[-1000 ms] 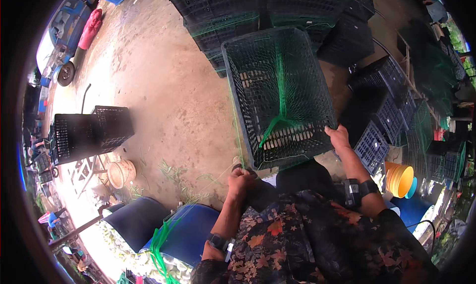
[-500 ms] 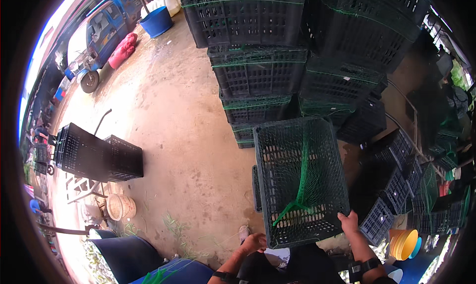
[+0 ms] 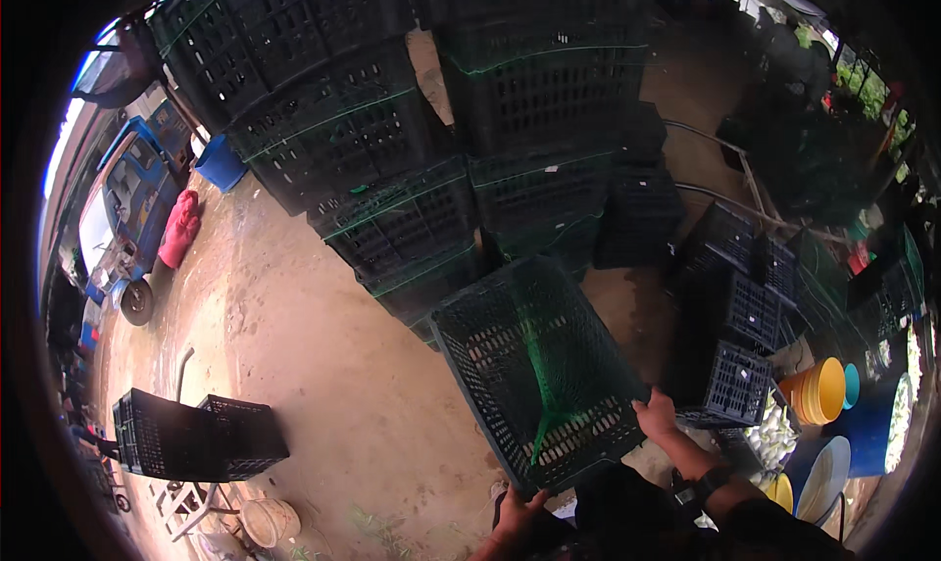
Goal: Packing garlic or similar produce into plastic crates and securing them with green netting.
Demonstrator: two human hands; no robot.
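Observation:
A dark plastic crate [image 3: 480, 345] with a green net inside is tilted in front of me, at the lower middle of the head view. My left hand [image 3: 520, 512] is closed on its near left corner, and my right hand [image 3: 655, 414] grips its near right corner. Just beyond the crate rise tall stacks of dark crates [image 3: 529, 91] tied with green lines. The crate's far edge overlaps the foot of these stacks in the view; I cannot tell whether it touches them.
More crates [image 3: 750, 306] lie at my right, near yellow buckets [image 3: 818, 390] and blue barrels [image 3: 816, 473]. Two dark crates [image 3: 172, 434] stand on the left, beside a pale bucket [image 3: 270, 522]. A blue vehicle [image 3: 132, 218], red bundle [image 3: 178, 230] and blue tub [image 3: 221, 164] are farther back on the wet concrete.
My view has tilted up and turned toward the stacks, which now fill more of the top. The held crate sits lower in the picture than a second ago, nearer the stacks' base.

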